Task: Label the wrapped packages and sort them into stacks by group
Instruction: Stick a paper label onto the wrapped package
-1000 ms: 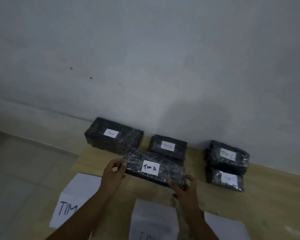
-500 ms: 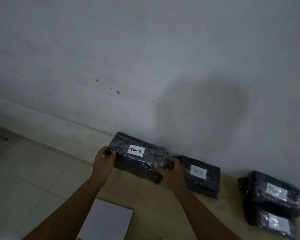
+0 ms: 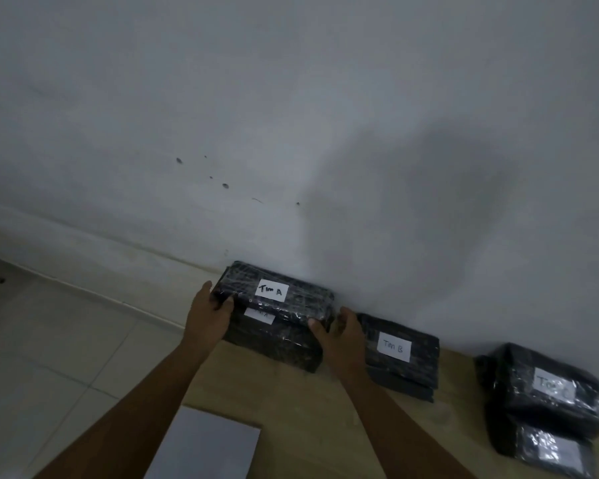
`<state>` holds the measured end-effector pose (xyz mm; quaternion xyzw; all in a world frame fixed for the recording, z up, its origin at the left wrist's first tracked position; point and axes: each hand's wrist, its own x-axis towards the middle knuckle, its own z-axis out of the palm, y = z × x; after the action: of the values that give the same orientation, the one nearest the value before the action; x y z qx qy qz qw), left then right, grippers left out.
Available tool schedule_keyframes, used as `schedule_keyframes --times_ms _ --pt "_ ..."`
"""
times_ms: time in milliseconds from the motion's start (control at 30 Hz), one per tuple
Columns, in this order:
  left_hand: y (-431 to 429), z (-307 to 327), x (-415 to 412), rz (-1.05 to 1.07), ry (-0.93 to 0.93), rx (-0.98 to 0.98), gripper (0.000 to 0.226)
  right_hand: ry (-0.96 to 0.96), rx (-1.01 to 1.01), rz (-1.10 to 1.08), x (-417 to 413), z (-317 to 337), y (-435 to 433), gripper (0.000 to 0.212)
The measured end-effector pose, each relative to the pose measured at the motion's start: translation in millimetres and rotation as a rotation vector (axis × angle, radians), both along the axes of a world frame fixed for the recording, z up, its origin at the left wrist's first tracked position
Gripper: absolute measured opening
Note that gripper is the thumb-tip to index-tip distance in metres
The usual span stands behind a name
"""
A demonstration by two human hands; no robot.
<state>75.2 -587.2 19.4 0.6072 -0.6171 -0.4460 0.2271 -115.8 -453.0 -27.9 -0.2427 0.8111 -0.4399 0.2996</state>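
A black wrapped package labelled "Tim A" lies on top of a larger black package that also carries a white label, at the table's back left by the wall. My left hand grips the top package's left end, thumb on its front edge. My right hand holds its right end, thumb on the front corner. To the right sits the "Tim B" stack, and further right the third labelled stack of two packages.
The wooden table runs along a white wall. A white paper sheet lies at the table's near left edge. Tiled floor lies to the left, beyond the table edge.
Both hands carried the "Tim A" package from mid-table to the back left and set it down on the larger labelled package. The camera view swung left and up.
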Motion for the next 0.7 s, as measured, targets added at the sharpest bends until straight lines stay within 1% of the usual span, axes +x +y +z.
schedule_keyframes --times_ms 67,133,200,267,333,467,567,700 --pt "17 6 -2 0.059 0.033 -0.068 0.040 0.003 -0.021 -0.003 2 5 12 0.067" --pt "41 12 -7 0.070 0.066 -0.060 0.030 -0.024 -0.029 0.007 5 11 32 0.060" --pt "76 24 -18 -0.001 0.079 -0.011 0.019 -0.073 -0.062 0.024 7 21 60 0.045" --pt "106 27 -28 -0.064 0.100 0.028 0.017 -0.107 -0.088 0.043 9 28 85 0.027" --pt "144 32 -42 -0.148 0.113 0.064 0.017 -0.110 -0.115 0.047 5 38 126 0.016" --pt "215 37 -75 -0.292 0.142 0.162 0.013 -0.083 -0.139 0.046 -10 49 201 0.009" --pt "274 37 -108 -0.412 0.172 0.228 0.008 -0.067 -0.108 0.010 -29 49 266 0.012" --pt "359 32 -156 -0.652 0.116 0.291 0.011 -0.061 -0.050 -0.118 -60 49 369 0.011"
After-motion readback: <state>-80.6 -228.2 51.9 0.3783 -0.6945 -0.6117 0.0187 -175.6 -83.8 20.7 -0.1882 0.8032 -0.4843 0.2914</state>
